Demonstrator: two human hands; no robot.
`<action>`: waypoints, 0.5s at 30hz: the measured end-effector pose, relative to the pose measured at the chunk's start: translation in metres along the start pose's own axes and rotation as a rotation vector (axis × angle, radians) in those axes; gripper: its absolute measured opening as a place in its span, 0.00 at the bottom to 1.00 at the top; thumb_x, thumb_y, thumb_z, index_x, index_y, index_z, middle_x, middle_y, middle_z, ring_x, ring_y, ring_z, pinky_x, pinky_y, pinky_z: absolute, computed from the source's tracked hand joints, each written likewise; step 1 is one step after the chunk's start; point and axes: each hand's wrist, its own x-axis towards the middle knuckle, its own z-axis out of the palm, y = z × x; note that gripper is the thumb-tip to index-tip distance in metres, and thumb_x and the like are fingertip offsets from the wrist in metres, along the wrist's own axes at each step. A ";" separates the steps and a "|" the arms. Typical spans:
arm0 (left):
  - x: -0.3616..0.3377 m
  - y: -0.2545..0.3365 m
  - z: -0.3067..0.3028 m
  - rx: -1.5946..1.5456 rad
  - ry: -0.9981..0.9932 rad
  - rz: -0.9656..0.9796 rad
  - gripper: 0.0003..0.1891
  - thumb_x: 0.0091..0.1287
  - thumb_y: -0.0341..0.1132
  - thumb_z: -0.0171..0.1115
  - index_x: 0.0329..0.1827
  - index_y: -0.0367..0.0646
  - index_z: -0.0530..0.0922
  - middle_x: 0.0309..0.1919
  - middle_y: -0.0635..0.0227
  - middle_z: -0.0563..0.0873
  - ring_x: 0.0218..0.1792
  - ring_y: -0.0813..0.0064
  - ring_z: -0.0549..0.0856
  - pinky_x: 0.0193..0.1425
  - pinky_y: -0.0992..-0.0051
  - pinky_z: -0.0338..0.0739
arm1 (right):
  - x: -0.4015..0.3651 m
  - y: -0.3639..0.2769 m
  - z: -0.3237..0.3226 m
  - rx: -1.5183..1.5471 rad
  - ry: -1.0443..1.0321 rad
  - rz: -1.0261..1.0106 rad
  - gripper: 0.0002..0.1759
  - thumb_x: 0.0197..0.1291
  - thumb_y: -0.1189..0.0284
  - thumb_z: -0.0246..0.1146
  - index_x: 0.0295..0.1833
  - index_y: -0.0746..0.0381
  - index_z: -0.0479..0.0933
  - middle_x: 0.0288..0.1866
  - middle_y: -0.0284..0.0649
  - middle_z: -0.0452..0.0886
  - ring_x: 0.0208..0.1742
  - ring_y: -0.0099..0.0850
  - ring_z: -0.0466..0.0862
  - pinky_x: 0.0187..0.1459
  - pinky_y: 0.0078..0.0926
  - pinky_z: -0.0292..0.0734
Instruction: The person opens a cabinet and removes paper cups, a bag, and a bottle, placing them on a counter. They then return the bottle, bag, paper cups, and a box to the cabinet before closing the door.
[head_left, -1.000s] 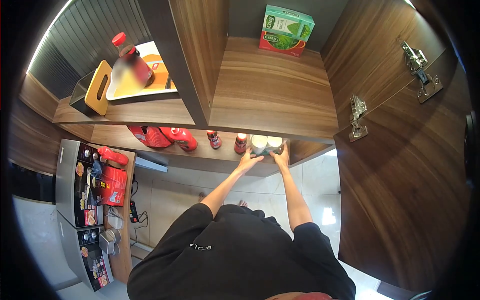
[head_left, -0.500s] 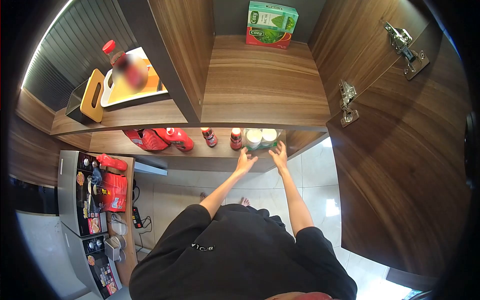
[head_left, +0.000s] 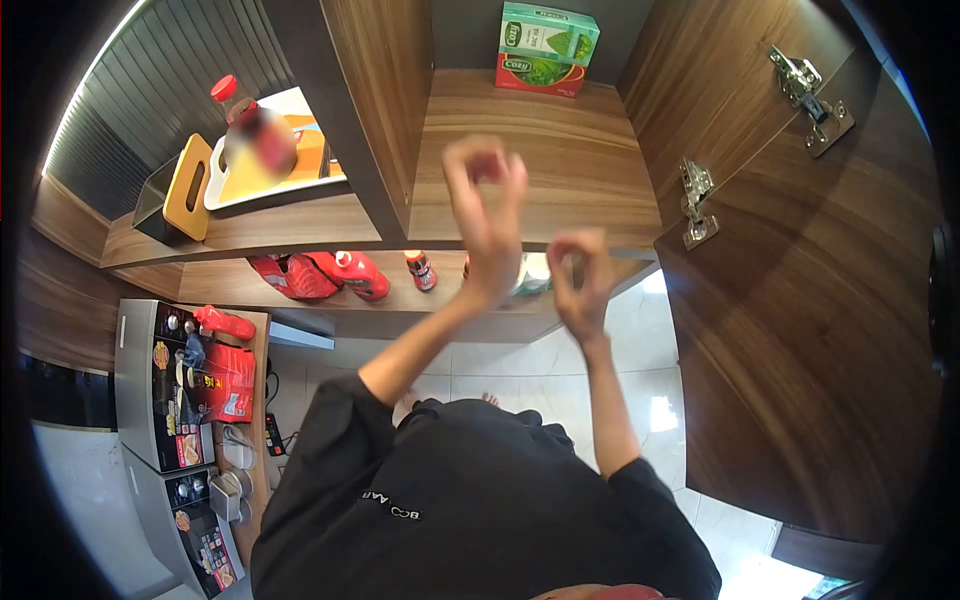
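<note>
My left hand point(head_left: 487, 215) is raised in front of the upper compartment point(head_left: 540, 140), slightly blurred, its fingers curved and apart with nothing between them. Lower and to the right, my right hand point(head_left: 582, 280) is also curved open and empty, near the shelf edge. Behind and between the hands, white-topped containers in clear wrap point(head_left: 535, 272) stand on the lower shelf point(head_left: 400, 315), partly hidden. A small red bottle point(head_left: 421, 270) stands left of them. Another small bottle is almost covered by my left hand. Two stacked Cozy boxes point(head_left: 545, 50) are at the back of the upper compartment.
An open cabinet door point(head_left: 810, 330) with metal hinges is at the right. A tray point(head_left: 275, 195) with a bottle and a yellow board point(head_left: 187, 190) stand at upper left. Red packs point(head_left: 300, 277) and a red squeeze bottle point(head_left: 362, 275) lie on the lower shelf. Ovens point(head_left: 150, 385) stand at left.
Both my hands have moved up from beside the wrapped containers, the left one further, and their fingers have curled. The containers remain on the lower shelf.
</note>
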 end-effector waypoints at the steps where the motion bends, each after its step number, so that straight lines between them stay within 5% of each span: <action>1: 0.021 -0.004 0.013 -0.161 0.088 -0.193 0.11 0.72 0.33 0.57 0.54 0.41 0.71 0.45 0.67 0.75 0.46 0.75 0.74 0.53 0.73 0.68 | 0.029 -0.009 0.001 0.051 0.057 -0.017 0.12 0.61 0.84 0.63 0.49 0.63 0.74 0.42 0.37 0.77 0.42 0.25 0.79 0.48 0.22 0.74; 2: 0.041 -0.013 0.026 -0.321 0.176 -0.384 0.10 0.75 0.36 0.53 0.53 0.41 0.71 0.44 0.68 0.74 0.48 0.76 0.73 0.55 0.72 0.66 | 0.058 -0.014 0.004 0.102 0.114 -0.036 0.12 0.62 0.84 0.63 0.49 0.63 0.74 0.42 0.37 0.77 0.42 0.25 0.79 0.49 0.22 0.74; 7: 0.082 -0.161 0.054 0.304 0.210 -0.220 0.19 0.76 0.42 0.50 0.59 0.35 0.69 0.54 0.52 0.74 0.59 0.58 0.73 0.66 0.61 0.64 | 0.171 0.101 0.025 0.368 0.239 0.167 0.13 0.74 0.69 0.57 0.58 0.64 0.71 0.52 0.39 0.77 0.50 0.27 0.83 0.50 0.24 0.78; 9: 0.094 -0.206 0.048 0.437 0.195 -0.195 0.21 0.75 0.43 0.50 0.61 0.34 0.69 0.57 0.48 0.74 0.61 0.53 0.72 0.67 0.58 0.63 | 0.181 0.134 0.030 0.147 0.222 0.223 0.16 0.75 0.65 0.55 0.59 0.63 0.70 0.55 0.42 0.74 0.52 0.29 0.82 0.53 0.28 0.77; 15: 0.123 -0.212 0.052 0.501 0.135 -0.023 0.18 0.75 0.39 0.50 0.61 0.36 0.71 0.58 0.53 0.77 0.60 0.53 0.76 0.67 0.57 0.63 | 0.196 0.229 0.024 -0.142 0.260 0.304 0.15 0.74 0.63 0.56 0.56 0.64 0.72 0.54 0.44 0.77 0.53 0.33 0.82 0.56 0.31 0.75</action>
